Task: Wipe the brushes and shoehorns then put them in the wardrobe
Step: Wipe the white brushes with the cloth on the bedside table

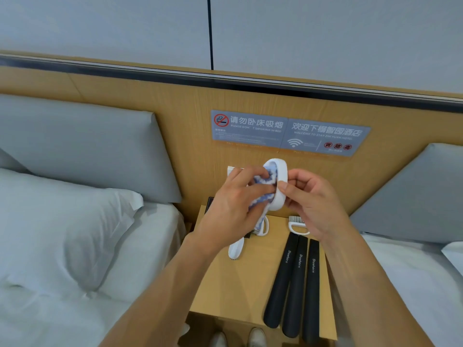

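My right hand [309, 199] pinches a white oval brush [281, 186] upright above the bedside table. My left hand [230, 206] grips a blue-and-white cloth [263, 181] and presses it against the brush's left side. On the wooden bedside table [240, 284] lie three black shoehorns [298, 284] side by side at the right. A white brush [236, 249] lies below my left wrist, another white brush [263, 227] is partly hidden by my left hand, and a third with grey bristles [297, 225] lies near my right wrist.
A bed with a white pillow [75, 234] lies on the left and a second bed [413, 284] on the right. The wooden headboard wall carries a grey sign [288, 132]. Two feet in white slippers [238, 339] show at the bottom edge.
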The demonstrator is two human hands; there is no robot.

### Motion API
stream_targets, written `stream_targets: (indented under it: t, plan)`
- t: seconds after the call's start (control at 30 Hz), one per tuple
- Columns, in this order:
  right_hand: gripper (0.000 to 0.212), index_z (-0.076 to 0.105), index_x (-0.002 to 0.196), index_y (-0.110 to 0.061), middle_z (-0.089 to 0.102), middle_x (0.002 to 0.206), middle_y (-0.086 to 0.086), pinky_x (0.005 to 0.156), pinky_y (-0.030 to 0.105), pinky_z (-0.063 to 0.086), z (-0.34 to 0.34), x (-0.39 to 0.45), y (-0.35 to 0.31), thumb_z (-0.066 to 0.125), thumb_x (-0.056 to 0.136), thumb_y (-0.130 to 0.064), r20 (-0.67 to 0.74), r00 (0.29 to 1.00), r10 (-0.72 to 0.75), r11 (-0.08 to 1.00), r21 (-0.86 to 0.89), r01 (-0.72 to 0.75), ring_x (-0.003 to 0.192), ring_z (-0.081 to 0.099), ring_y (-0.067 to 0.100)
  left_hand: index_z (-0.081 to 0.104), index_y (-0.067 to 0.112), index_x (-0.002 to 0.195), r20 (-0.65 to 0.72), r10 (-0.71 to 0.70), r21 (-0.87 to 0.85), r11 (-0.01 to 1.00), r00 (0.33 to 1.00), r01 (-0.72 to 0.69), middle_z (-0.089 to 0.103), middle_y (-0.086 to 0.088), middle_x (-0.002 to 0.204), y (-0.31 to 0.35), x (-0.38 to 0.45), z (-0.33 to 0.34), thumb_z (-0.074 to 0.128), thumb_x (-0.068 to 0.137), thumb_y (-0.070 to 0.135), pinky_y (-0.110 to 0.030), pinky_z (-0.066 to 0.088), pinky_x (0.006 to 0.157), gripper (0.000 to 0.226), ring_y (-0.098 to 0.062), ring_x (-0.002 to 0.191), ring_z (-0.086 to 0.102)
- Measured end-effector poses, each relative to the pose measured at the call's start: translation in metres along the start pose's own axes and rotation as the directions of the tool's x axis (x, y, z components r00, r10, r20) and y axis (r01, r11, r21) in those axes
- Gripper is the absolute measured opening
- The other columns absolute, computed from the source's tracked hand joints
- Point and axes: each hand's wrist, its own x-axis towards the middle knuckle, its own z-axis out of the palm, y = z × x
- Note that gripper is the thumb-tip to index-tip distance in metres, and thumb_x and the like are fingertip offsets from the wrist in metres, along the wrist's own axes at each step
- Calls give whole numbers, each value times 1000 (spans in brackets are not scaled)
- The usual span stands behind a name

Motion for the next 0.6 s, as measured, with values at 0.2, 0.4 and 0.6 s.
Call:
stream_targets:
  t: [0.2,0.4,0.6]
  plan:
    - [33,63,107,5,59,89,19,70,35,52,1,1,-4,70,82,-16,30,999,45,998,-41,-44,76,61,23,71,12,103,-27,-146,-28,989,989,145,52,-1,120,9,-8,8,84,73,24,-33,48,87,35,-18,103,50]
    - [14,69,92,-11,62,75,-2,69,29,56,1,0,-5,56,99,-12,13,999,29,998,-61,-28,70,58,8,72,8,93,-90,-172,-115,980,981,162,56,0,109,6,-5,1,83,76,18,-35,48,85,23,-19,96,54]
    - [26,66,116,-34,70,112,2,73,40,62,-9,10,-18,57,99,-16,-1,994,112,961,-256,-108,99,70,19,71,15,93,27,-101,-199,974,994,105,56,7,113,9,2,-12,82,76,20,-31,48,87,21,-14,106,56]
